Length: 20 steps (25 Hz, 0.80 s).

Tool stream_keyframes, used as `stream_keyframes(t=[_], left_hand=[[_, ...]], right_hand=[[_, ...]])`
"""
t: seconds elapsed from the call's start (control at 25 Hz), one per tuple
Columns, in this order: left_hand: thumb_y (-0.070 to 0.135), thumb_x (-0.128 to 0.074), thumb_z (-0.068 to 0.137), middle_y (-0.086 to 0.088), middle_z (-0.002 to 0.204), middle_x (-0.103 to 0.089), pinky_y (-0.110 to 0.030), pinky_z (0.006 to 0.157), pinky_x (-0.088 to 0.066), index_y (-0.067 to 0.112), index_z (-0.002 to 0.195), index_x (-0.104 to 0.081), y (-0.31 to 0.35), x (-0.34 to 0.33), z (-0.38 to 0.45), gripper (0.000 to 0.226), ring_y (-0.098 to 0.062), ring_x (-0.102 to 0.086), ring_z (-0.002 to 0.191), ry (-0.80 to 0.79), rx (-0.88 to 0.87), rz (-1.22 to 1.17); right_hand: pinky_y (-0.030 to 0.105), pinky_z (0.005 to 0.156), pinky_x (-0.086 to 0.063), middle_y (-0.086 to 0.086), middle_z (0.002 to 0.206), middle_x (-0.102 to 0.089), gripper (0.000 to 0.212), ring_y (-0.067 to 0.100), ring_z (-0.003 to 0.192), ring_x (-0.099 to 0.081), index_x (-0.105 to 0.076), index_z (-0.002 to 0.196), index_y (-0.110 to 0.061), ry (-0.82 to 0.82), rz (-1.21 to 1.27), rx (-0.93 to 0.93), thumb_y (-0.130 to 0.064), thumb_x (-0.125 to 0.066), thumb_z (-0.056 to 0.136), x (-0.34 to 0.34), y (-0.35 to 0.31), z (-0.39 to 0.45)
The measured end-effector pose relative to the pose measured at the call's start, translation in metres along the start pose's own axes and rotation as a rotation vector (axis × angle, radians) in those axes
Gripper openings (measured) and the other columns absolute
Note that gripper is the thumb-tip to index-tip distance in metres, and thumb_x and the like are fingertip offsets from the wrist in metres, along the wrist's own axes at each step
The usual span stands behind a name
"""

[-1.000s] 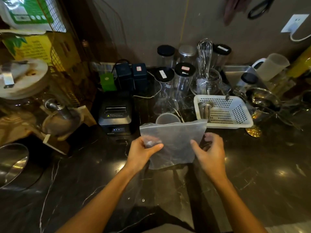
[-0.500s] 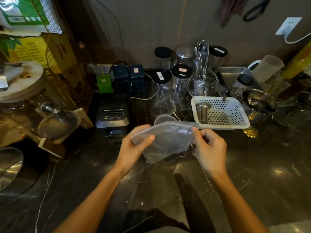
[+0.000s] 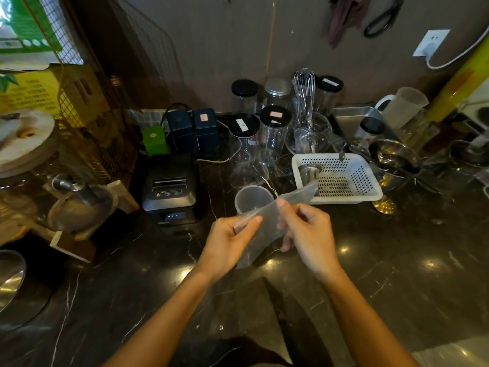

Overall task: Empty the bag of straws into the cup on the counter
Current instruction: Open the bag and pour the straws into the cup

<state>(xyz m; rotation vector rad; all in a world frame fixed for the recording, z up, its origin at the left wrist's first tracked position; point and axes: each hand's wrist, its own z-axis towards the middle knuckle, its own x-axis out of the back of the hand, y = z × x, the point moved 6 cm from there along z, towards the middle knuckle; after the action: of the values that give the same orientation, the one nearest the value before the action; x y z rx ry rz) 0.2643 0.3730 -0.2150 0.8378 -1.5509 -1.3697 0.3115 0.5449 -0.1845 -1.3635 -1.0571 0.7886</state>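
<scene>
A translucent plastic bag [image 3: 264, 229] hangs folded between both hands above the dark counter. My left hand [image 3: 227, 245] pinches its left edge with thumb and fingers. My right hand [image 3: 307, 234] grips its upper middle, thumb on top, and one corner of the bag sticks up to the right toward the white basket. Just behind the bag stands a clear plastic cup [image 3: 251, 198], upright with its mouth open. I see no straws in the bag or in the cup.
A white perforated basket [image 3: 344, 178] sits right of the cup. A black receipt printer [image 3: 170, 189] stands to its left. Glass jars [image 3: 272, 133], a whisk [image 3: 304, 88] and steel bowls [image 3: 394, 157] crowd the back. A glass dispenser [image 3: 74, 197] stands far left.
The bag was held spread flat and upright; now it is folded and bunched narrower. Both hands have drawn closer together and risen toward the cup.
</scene>
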Motion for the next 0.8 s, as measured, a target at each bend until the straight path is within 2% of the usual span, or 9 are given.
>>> stream_keyframes(t=[0.16,0.24,0.28,0.44,0.56,0.64,0.8], left_hand=[[0.03,-0.057,0.104,-0.001,0.095,-0.078,-0.049,0.082,-0.061,0.02,0.107,-0.078,0.014,-0.014,-0.004,0.023,-0.019,-0.075,0.093,-0.047,-0.079,0.117],[0.031,-0.061,0.102,0.008,0.107,-0.078,-0.032,0.088,-0.062,0.029,0.119,-0.075,0.018,-0.017,-0.007,0.022,-0.007,-0.074,0.103,-0.101,-0.061,0.097],[0.033,-0.063,0.099,0.011,0.113,-0.078,-0.028,0.093,-0.06,0.03,0.125,-0.072,0.02,-0.016,-0.008,0.027,-0.002,-0.072,0.108,-0.12,-0.04,0.064],[0.042,-0.063,0.092,0.011,0.112,-0.079,-0.034,0.099,-0.057,0.027,0.117,-0.077,0.027,-0.005,-0.006,0.033,-0.005,-0.072,0.11,-0.108,-0.002,-0.058],[0.023,-0.074,0.092,0.006,0.107,-0.081,-0.038,0.099,-0.059,0.022,0.111,-0.079,0.029,-0.003,0.002,0.02,-0.01,-0.076,0.106,-0.097,-0.01,-0.048],[0.016,-0.076,0.091,0.005,0.102,-0.082,-0.042,0.096,-0.061,0.025,0.106,-0.08,0.029,-0.005,0.004,0.018,-0.012,-0.078,0.1,-0.107,-0.014,-0.011],[0.018,-0.072,0.094,0.005,0.101,-0.083,-0.033,0.096,-0.06,0.019,0.106,-0.082,0.032,-0.012,0.005,0.015,-0.011,-0.078,0.1,-0.213,-0.01,0.023]], right_hand=[[0.028,0.052,-0.051,0.024,0.066,-0.066,0.041,0.027,0.044,-0.055,-0.068,0.078,0.001,-0.052,0.006,-0.035,-0.033,-0.067,0.101,-0.012,-0.004,0.005],[0.031,0.055,-0.052,0.023,0.06,-0.064,0.035,0.027,0.045,-0.055,-0.07,0.081,0.002,-0.069,-0.027,-0.091,-0.025,-0.064,0.102,-0.013,0.0,0.005],[0.032,0.054,-0.052,0.019,0.059,-0.063,0.032,0.026,0.045,-0.054,-0.07,0.083,0.004,-0.085,-0.021,-0.131,-0.022,-0.063,0.102,-0.013,0.003,0.005],[0.028,0.045,-0.047,0.007,0.066,-0.065,0.027,0.019,0.045,-0.049,-0.067,0.091,0.014,-0.156,0.029,-0.202,-0.01,-0.059,0.101,-0.013,0.004,0.004],[0.027,0.043,-0.042,0.009,0.064,-0.058,0.028,0.015,0.043,-0.045,-0.064,0.087,0.014,-0.167,0.021,-0.161,-0.01,-0.061,0.102,-0.013,0.001,0.003],[0.027,0.043,-0.04,0.007,0.06,-0.054,0.029,0.014,0.043,-0.044,-0.065,0.079,0.007,-0.179,0.017,-0.141,-0.012,-0.063,0.102,-0.012,-0.001,0.003],[0.027,0.045,-0.041,0.002,0.055,-0.051,0.033,0.01,0.044,-0.045,-0.064,0.068,-0.011,-0.207,0.021,-0.159,-0.017,-0.066,0.101,-0.012,0.0,0.001]])
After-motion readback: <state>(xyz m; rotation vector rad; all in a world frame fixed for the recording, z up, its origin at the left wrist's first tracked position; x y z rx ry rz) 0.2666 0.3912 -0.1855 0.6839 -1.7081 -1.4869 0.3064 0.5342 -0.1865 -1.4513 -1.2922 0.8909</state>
